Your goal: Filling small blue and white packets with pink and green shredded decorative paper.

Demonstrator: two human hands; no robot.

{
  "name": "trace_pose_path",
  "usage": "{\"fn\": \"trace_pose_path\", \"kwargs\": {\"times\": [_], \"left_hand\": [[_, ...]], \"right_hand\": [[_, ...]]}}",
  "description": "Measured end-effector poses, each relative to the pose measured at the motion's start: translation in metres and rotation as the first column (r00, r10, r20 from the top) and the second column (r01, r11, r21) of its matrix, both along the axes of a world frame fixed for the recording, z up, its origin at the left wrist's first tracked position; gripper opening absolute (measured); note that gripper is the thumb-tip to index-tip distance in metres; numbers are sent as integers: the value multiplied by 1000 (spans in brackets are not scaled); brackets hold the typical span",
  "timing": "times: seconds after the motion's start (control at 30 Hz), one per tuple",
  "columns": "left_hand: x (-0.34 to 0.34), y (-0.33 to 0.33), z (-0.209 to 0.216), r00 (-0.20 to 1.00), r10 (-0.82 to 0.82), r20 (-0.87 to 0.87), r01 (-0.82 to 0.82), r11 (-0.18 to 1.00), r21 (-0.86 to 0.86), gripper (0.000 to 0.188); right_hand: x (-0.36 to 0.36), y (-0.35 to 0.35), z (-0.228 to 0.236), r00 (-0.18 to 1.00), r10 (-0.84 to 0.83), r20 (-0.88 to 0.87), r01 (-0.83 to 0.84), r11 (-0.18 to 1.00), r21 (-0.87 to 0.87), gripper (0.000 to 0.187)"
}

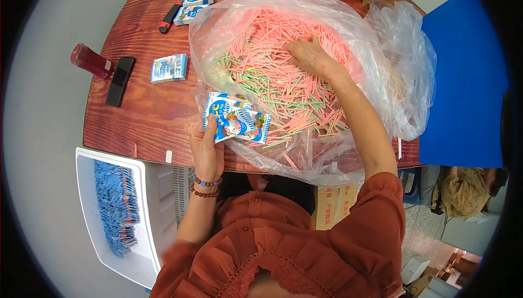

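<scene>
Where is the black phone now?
In the head view, the black phone lies on the left of the wooden table, between the red bottle and a blue-and-white pack.

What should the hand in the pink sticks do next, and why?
Maybe the right hand should gently close on a few pink sticks: it is already down among them in the clear plastic bag, while the left hand holds small blue-and-white packets by the bag's near left edge.
</scene>
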State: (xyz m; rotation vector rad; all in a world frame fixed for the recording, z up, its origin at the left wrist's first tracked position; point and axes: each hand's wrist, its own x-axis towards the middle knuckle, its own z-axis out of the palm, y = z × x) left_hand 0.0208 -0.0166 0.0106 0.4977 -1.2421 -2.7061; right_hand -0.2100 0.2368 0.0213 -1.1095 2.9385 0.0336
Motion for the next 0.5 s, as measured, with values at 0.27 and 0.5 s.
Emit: {"fn": "trace_pose_path", "kwargs": {"times": [0.27, 0.5], "left_hand": [[-4, 0, -3, 1000, 4, -9, -4, 1000, 1, 24], [0, -3, 2, 1000, -1, -7, 2, 1000, 22, 24]], "right_hand": [[-5, -15, -4, 999, 33, -18, -28, 973, 229, 24], [5, 0, 8, 988, -37, 148, 53, 993, -108, 19]]}}
